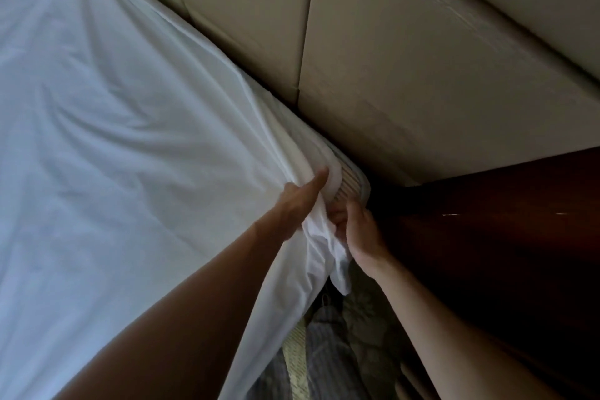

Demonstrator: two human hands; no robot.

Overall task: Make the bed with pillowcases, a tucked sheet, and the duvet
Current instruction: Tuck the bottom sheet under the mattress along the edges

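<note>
A white sheet covers the mattress across the left half of the head view. At the head-end corner the striped mattress shows bare beneath bunched folds. My left hand presses on the sheet at that corner, its thumb stretched toward the folds and its fingers hidden in the cloth. My right hand grips the hanging edge of the sheet just below the corner, fingers curled into the fabric. A loose flap of sheet hangs under both hands.
A beige padded headboard runs along the bed's far edge. A dark wooden nightstand stands tight against the corner on the right. Patterned carpet and striped fabric show in the narrow gap below.
</note>
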